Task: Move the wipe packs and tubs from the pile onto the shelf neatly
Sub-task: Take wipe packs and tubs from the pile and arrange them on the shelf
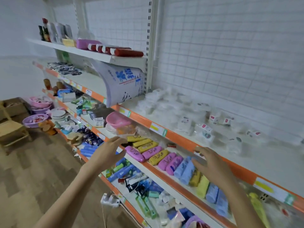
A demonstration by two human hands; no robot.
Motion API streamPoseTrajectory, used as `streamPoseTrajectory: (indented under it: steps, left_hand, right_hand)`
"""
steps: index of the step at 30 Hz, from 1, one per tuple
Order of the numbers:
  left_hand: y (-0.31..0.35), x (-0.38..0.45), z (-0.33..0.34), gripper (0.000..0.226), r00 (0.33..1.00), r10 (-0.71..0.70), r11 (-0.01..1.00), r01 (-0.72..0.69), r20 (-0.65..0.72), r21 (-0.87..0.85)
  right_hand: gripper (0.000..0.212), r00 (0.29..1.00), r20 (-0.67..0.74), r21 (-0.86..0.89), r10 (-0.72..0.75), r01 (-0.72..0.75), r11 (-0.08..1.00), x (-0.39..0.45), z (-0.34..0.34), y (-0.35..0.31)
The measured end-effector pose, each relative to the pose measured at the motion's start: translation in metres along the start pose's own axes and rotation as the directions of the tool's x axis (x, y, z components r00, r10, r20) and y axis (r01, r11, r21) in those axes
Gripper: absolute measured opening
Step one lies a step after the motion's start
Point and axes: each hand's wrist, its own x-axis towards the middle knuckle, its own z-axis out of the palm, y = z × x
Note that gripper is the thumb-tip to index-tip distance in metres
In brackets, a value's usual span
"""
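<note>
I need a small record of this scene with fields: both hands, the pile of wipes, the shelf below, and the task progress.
left hand: left hand, fingers spread, holding nothing, raised in front of the shelves
right hand: right hand, fingers spread, holding nothing, over the row of soap cases
pile: wipe packs and tubs lying loose and unsorted on the upper shelf; blurred, count unclear
shelf below: soap cases in yellow, pink and blue, lined side by side
progress: no pack in either hand; pile not yet arranged
</note>
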Motion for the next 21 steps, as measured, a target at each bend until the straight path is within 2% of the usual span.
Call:
streamPoseTrajectory:
  steps: [6,11,16,21]
  left_hand:
    - [-0.022,0.086,0.012,0.038,0.997,0.072,0.997,-0.073,-0.031,-0.017]
    - [-0.049,0.164,0.027,0.032,0.993,0.114,0.992,-0.113,0.020,-0.053]
    - [-0.069,0.256,0.029,0.036,0.994,0.098,0.995,-0.097,0.039,-0.023]
    - [-0.070,0.343,0.032,0.048,0.996,0.070,0.997,-0.071,0.063,0.023]
  right_hand:
    - [0.032,0.998,-0.065,-0.027,-0.015,0.013,1.000,0.076,0.003,0.002]
    - [0.033,0.995,-0.088,-0.035,-0.053,0.050,0.998,0.160,0.007,0.007]
    - [0.035,0.989,-0.115,-0.036,-0.091,0.088,0.995,0.257,0.005,0.013]
    - [0.037,0.996,-0.059,-0.011,-0.073,0.073,0.997,0.350,0.008,0.025]
